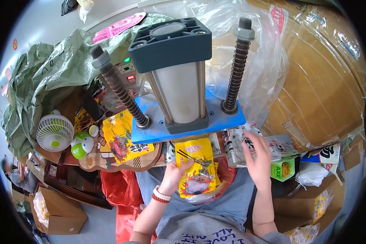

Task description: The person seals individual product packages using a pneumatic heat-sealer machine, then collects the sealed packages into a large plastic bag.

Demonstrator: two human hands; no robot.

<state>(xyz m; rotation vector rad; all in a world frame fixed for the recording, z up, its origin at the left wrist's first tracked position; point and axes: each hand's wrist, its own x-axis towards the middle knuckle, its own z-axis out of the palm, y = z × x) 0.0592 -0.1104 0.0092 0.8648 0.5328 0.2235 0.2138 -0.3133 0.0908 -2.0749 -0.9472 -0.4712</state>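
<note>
My left hand (173,177) grips a yellow printed food pouch (196,168) by its left edge, thumb on the front. The pouch is upright in front of my lap, its top edge just below the blue plate (225,120) of a press. To the right, my right hand (257,160) has its fingers stretched out. Its fingertips overlap white printed plastic packets (236,148) beside the press. Above the plate stands a thick metal cylinder (177,91) with a dark cap, between two spring-wrapped bolts. More yellow packaging partly shows behind the held pouch.
Yellow pouches (124,136) lie on a patterned board (89,162) at the left, near a small white fan (55,133). A green AXE box (282,168) stands at the right. Large cardboard (317,89) rises behind it. Red bags (120,189) hang below the board. Another person (24,177) sits far left.
</note>
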